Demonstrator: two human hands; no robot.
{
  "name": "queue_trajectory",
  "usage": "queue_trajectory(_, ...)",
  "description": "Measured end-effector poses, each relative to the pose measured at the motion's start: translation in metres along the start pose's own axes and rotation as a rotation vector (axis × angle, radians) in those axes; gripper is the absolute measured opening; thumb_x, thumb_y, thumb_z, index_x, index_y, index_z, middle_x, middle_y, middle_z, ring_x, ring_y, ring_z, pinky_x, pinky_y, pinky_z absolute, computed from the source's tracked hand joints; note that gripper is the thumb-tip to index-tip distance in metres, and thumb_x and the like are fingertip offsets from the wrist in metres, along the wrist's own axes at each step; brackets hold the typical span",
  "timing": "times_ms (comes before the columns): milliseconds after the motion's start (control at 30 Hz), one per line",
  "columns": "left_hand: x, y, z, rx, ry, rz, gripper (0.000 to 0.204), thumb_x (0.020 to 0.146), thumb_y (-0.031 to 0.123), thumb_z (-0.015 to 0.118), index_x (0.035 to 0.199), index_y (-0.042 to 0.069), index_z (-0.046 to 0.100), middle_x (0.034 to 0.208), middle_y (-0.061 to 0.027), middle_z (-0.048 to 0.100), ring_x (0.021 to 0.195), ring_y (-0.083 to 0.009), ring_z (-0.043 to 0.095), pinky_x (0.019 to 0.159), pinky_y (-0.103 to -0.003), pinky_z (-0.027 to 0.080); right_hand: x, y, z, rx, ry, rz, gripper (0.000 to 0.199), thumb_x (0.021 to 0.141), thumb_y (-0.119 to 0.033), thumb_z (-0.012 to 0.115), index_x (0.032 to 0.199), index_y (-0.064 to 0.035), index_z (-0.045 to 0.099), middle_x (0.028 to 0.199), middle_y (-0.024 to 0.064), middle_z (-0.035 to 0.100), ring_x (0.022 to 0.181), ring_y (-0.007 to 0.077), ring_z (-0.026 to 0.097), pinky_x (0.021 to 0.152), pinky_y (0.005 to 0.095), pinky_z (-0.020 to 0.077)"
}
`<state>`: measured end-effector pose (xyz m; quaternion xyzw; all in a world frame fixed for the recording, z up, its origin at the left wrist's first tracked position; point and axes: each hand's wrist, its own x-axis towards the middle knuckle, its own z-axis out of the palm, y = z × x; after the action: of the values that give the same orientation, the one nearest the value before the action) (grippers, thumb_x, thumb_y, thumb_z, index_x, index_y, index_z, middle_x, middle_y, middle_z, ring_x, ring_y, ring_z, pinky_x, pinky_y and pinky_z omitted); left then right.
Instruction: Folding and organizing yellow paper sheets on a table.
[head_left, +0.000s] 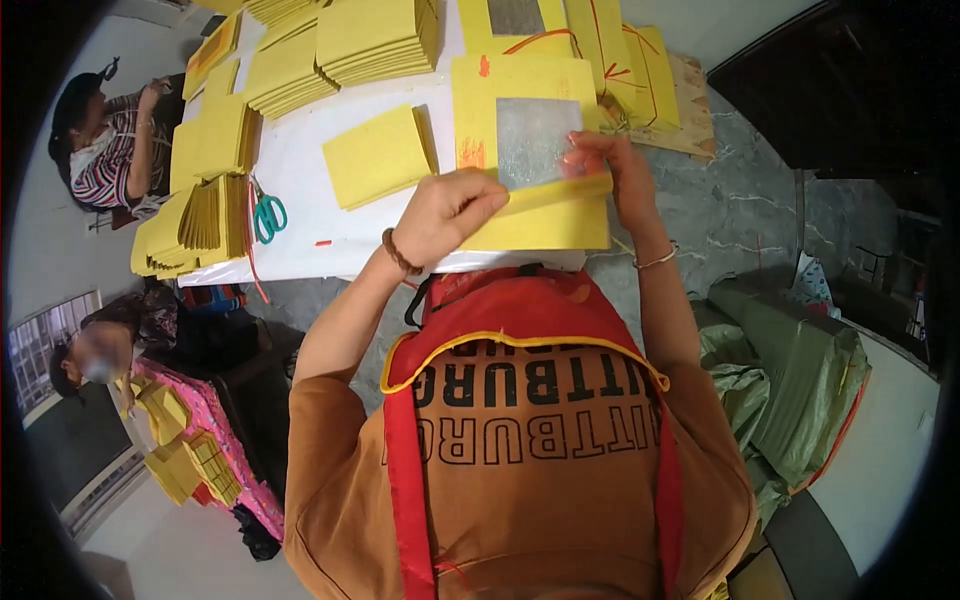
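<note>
Both hands on yellow sheet w/ silver foil square, lying at near edge of white tabletop. Left hand fingers pressed together, pinching folded bottom edge; right hand fingers pinching same fold at foil's corner. Yellow stack just left of sheet; scissors further left, nr more stacks.

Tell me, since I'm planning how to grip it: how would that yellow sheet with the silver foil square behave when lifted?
The yellow sheet probably flops: its lower edge already curls over between the left hand and right hand. It looks thin and light, so likely creases easily. The foil square may be smoother and more slippery.
</note>
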<state>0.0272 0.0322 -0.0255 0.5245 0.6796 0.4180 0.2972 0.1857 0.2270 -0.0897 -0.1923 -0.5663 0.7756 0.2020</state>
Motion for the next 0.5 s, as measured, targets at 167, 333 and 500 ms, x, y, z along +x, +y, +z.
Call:
queue_trajectory(167,0.004,-0.006,-0.003,-0.182,-0.029,-0.233,0.018,0.087,0.016,0.056,0.086,-0.001,0.061,0.067,0.0057,0.05,0.061,-0.0025,0.043,0.054,-0.019,0.037,0.008,0.01,-0.004,-0.065,0.027,-0.035,0.055,0.098,-0.039,0.023,0.103,0.0015,0.061,0.092,0.0093,0.065,0.087,0.0135,0.057,0.083,0.0269,0.0406)
queue_trajectory(333,0.006,-0.006,-0.005,-0.227,-0.009,-0.244,0.017,0.087,0.017,0.056,0.085,0.001,0.062,0.063,0.0081,0.046,0.056,0.0001,0.037,0.048,-0.018,0.03,0.01,0.003,0.001,-0.095,0.032,-0.092,0.052,0.098,-0.036,0.024,0.106,0.001,0.06,0.092,0.0065,0.064,0.085,0.0119,0.055,0.081,0.0259,0.0388)
queue_trajectory(500,0.004,-0.002,-0.005,-0.317,-0.009,-0.316,0.017,0.083,0.014,0.056,0.079,-0.001,0.062,0.061,0.005,0.049,0.058,-0.0022,0.041,0.052,-0.02,0.036,0.006,0.004,-0.003,-0.146,-0.02,-0.051,0.053,0.097,-0.039,0.024,0.11,0.0017,0.055,0.108,0.0134,0.06,0.103,0.0208,0.056,0.094,0.034,0.0388)
